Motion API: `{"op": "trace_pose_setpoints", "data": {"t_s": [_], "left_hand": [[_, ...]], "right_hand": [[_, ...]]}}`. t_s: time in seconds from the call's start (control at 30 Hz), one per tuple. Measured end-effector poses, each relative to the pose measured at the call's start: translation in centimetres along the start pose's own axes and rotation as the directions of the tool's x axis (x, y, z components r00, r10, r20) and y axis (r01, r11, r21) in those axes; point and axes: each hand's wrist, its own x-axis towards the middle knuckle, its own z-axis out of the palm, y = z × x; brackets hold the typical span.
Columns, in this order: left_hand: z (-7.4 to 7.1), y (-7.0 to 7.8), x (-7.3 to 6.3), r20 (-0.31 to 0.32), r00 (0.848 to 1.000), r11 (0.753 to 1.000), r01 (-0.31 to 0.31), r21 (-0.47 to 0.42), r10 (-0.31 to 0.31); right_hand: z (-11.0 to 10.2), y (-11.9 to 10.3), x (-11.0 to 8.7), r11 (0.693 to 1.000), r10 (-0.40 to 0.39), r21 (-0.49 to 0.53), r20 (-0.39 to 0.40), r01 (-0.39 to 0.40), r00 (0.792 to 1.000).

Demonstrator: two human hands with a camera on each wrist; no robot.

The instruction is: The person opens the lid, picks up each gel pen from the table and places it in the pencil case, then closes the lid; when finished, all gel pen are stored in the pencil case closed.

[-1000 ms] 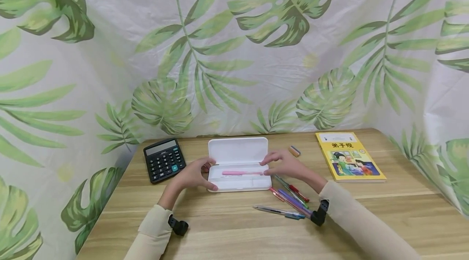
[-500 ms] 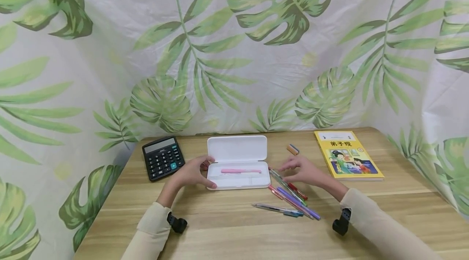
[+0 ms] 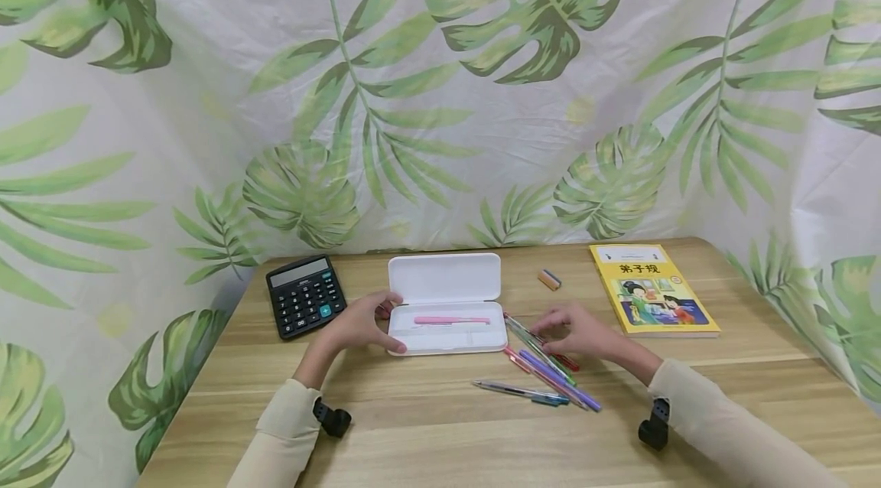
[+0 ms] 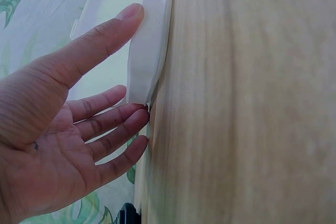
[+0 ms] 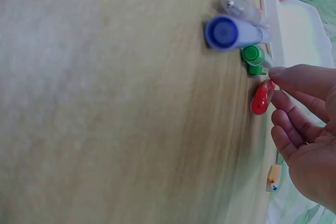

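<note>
A white pencil case (image 3: 443,350) lies with its lid up, a pink pen (image 3: 450,320) inside. My left hand (image 3: 365,323) holds the case's left end, thumb on the front rim and fingers around the corner; in the left wrist view its fingertips (image 4: 137,109) meet the end wall. To the right of the case several pens lie loosely crossed. My right hand (image 3: 574,331) is down at them, and in the right wrist view its thumb and forefinger pinch a red pen (image 5: 261,99). A green-ended pen (image 5: 253,54) and a thick purple pen (image 5: 226,32) lie beside it.
A black calculator (image 3: 306,297) stands left of the case. Behind the right hand lies a small eraser (image 3: 549,279), and a yellow book (image 3: 654,293) is farther right. A pen with a blue-green end (image 3: 519,393) lies nearest the front. A leaf-print cloth (image 3: 413,90) hangs behind the table.
My right hand has left the pencil case's right end, moved right and come down onto the pens, its thumb and forefinger closing at the red one. The left hand stays on the case.
</note>
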Motion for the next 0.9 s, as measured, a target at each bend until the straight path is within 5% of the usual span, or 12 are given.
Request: {"op": "trace_pose_setpoints", "data": {"t_s": [0.9], "left_hand": [[-0.05, 0.20, -0.14, 0.012, 1.000, 1.000, -0.013, -0.018, 0.013]], "right_hand": [[-0.93, 0.33, -0.17, 0.998, 0.053, 0.040, 0.004, -0.053, 0.999]]}}
